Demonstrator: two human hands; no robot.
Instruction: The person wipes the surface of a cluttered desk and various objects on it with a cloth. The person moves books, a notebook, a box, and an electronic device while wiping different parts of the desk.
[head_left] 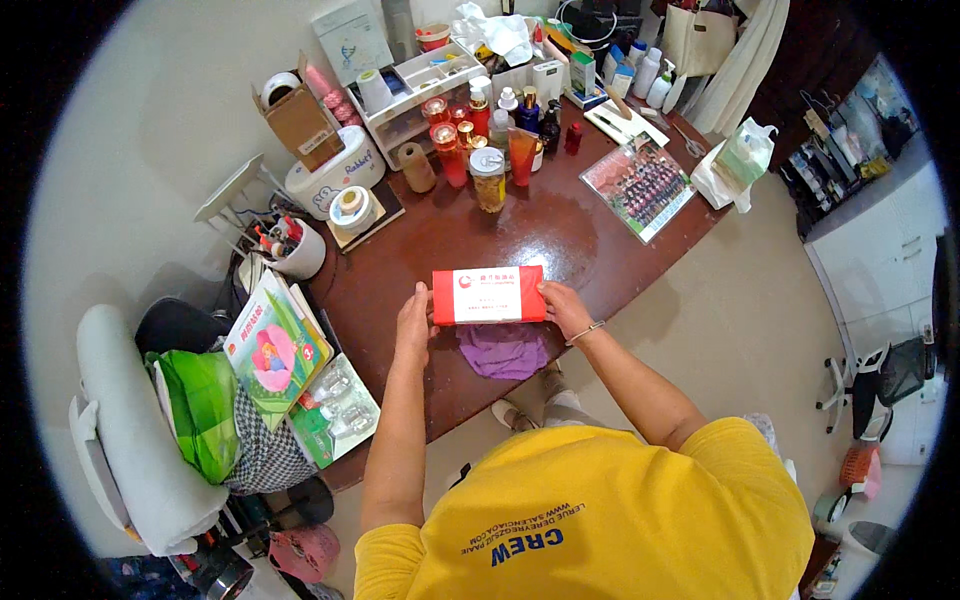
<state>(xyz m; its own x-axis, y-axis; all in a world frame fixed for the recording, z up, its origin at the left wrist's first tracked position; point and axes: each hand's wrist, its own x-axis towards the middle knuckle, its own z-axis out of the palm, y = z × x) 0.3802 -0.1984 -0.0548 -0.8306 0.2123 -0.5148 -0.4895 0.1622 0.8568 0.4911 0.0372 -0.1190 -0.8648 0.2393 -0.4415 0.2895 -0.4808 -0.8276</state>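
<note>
Head | left grip (414,318), right grip (567,309) | red-white packet (488,296) held between

Desk (375,300) was glossy reddish-brown. Along the rear, a white drawer organizer (410,100) stood behind red cosmetic bottles (452,160); a lidded clear jar (489,190) stood just in front of the bottles. Group photograph (640,190) lay near the right edge, a white plastic bag (722,178) beside it at the corner. Left side: brown cardboard box (300,125) rested on a white oval container (345,165); nearer, a white pen cup (305,262) and a picture book (272,350), its cover showing a pink flower.
</note>
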